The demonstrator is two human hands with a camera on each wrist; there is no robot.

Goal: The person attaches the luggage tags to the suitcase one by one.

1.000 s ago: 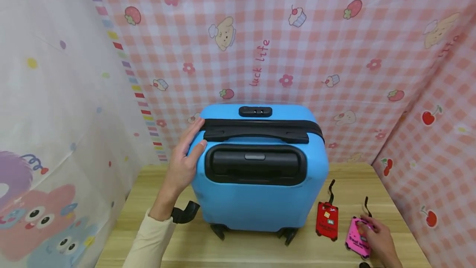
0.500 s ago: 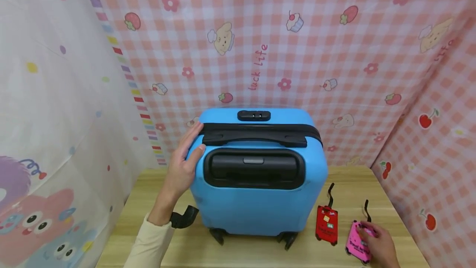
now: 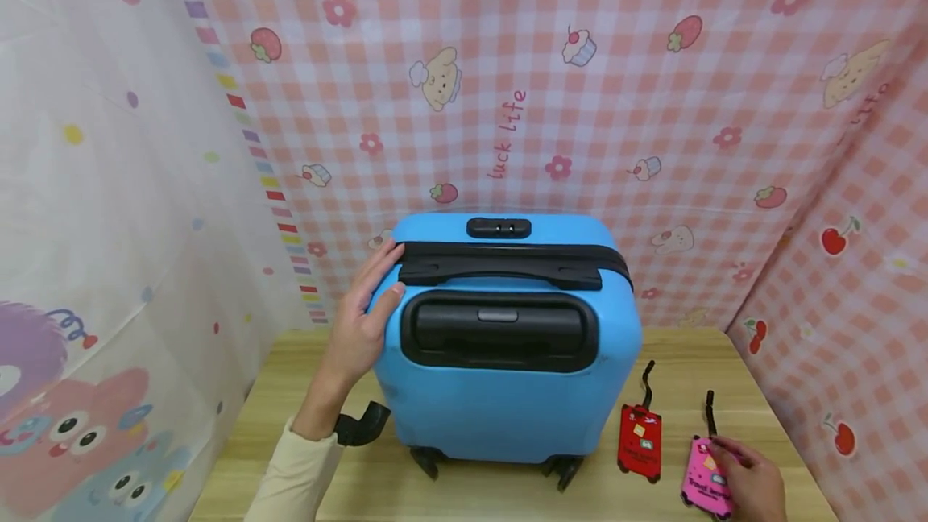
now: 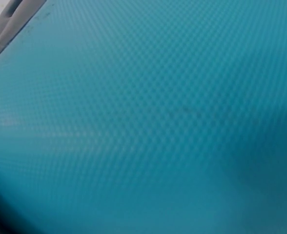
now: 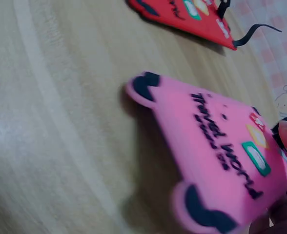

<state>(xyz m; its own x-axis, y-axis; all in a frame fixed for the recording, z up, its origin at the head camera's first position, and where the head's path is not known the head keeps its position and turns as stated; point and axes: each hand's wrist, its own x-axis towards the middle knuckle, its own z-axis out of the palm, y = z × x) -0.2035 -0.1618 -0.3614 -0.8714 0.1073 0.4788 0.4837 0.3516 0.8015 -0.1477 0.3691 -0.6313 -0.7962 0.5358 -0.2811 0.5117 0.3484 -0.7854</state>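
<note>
A light-blue hard-shell suitcase [image 3: 493, 413] stands upright on its wheels. My left hand [image 3: 357, 337] rests on its upper left corner, fingers extended over the side and thumb on the front. In the left wrist view the textured blue shell [image 4: 153, 117] fills nearly everything. At the lower right, my right hand [image 3: 758, 483] pinches a pink luggage tag [image 3: 703, 478] near its strap end. The right wrist view shows the pink luggage tag [image 5: 212, 146] tilted over the wood, casting a shadow, with "Travel World" lettering and dark corners.
A red luggage tag [image 3: 640, 443] with a black strap lies between the suitcase and the pink one. The wooden tabletop [image 3: 290, 393] is bordered by a pink checked cloth [image 3: 507, 63] behind, a white patterned cloth [image 3: 181, 248] at left, and more checked cloth at right.
My right hand has shifted slightly right and down and now pinches the pink luggage tag by its upper edge, and the tag has moved a little right. My left hand keeps its place on the suitcase.
</note>
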